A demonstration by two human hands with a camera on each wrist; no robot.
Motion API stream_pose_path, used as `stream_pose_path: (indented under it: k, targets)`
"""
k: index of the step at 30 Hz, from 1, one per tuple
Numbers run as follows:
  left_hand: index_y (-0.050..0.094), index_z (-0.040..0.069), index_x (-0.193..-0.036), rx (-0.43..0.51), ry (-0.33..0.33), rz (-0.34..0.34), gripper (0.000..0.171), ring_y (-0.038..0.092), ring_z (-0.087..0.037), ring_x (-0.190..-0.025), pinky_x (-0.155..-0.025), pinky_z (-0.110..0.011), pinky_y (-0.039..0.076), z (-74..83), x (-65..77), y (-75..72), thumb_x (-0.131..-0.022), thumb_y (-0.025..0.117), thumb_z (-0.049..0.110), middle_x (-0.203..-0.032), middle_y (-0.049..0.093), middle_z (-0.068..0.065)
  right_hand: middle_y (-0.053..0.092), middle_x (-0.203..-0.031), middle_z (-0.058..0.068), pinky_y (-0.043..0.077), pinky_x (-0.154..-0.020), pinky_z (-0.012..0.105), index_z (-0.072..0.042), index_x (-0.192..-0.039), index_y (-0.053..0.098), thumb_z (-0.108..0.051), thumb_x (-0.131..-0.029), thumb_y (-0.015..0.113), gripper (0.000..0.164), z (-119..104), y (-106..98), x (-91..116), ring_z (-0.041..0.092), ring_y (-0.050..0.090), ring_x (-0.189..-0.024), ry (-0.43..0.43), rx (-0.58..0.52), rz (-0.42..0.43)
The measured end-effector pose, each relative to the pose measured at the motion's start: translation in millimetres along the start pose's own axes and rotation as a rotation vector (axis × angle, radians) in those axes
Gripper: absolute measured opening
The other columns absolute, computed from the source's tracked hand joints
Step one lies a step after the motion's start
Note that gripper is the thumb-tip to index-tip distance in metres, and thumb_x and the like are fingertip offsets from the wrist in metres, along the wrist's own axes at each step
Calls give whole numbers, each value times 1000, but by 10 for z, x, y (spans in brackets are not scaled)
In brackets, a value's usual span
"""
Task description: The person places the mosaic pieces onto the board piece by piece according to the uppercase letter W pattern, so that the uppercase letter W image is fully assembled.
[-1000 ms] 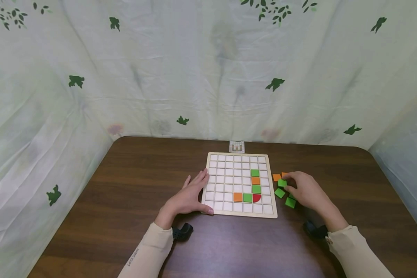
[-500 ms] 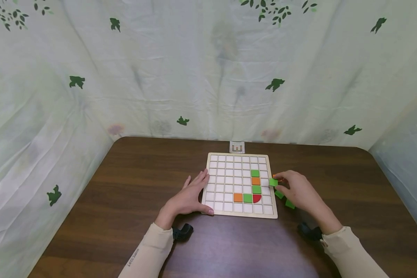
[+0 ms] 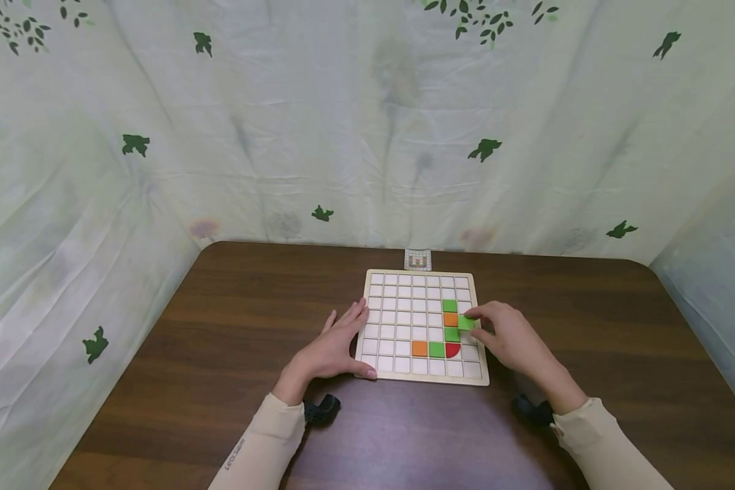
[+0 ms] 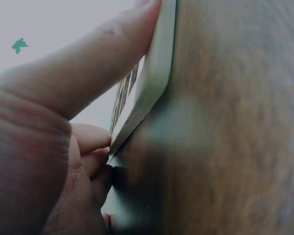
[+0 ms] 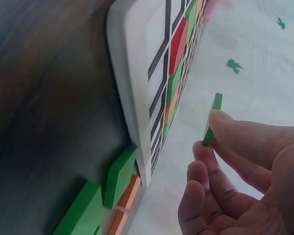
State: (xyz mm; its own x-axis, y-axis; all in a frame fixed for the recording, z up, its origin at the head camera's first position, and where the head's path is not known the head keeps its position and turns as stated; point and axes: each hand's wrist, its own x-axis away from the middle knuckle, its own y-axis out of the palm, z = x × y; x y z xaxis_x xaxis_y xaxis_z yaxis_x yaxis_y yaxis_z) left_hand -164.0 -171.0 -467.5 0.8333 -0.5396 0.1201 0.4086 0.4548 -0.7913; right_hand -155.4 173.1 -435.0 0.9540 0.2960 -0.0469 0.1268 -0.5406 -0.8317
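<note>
green tile [image 3: 466, 323]: clamped by right hand [image 3: 514, 335] fingers over board [image 3: 404, 317] | right wrist view: near edge-on, long edge steep | board: touched by left hand [image 3: 329, 348], thumb, fingers apart

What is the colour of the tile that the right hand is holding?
The tile is green, seen best in the right wrist view.
</note>
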Motion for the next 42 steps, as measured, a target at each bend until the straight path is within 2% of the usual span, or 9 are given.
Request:
stream_pose_path:
  k: [6, 23, 34, 42]
  targets:
    - [16, 2, -160, -1, -2, 2, 122, 2, -23, -155, -121, -55, -3, 0, -4, 5, -73, 88, 49, -169, 4, -8, 68, -112, 11, 52, -78, 42, -3, -118, 72, -10, -91, 74, 28, -58, 40, -24, 27, 62, -96, -44, -17, -3]
    - [14, 2, -160, -9, -2, -6, 123, 2, -23, -155, -121, -54, -3, -12, -1, 6, -73, 88, 50, -169, 3, -9, 69, -107, 5, 55, -83, 42, -6, -117, 75, -11, -89, 77, 28, -232, 208, -135, 24, 65, -97, -53, -25, -37]
    - [15, 2, -160, 3, 6, -3, 123, 2, -23, -155, -121, -55, -3, -15, 1, 2, -73, 87, 50, -169, 3, -9, 70, -107, 4, 55, -82, 41, -6, -114, 75, -11, -88, 78, 27, -312, 256, -193, 23, 65, -96, -111, -3, -51]
    - [15, 2, -160, 1, 1, -7, 123, 2, -23, -155, -121, -54, -3, -4, 3, -3, -73, 87, 50, -169, 3, -9, 72, -105, 3, 53, -79, 38, -7, -113, 77, -11, -89, 76, 24, -378, 306, -235, 20, 62, -91, -101, -5, -80]
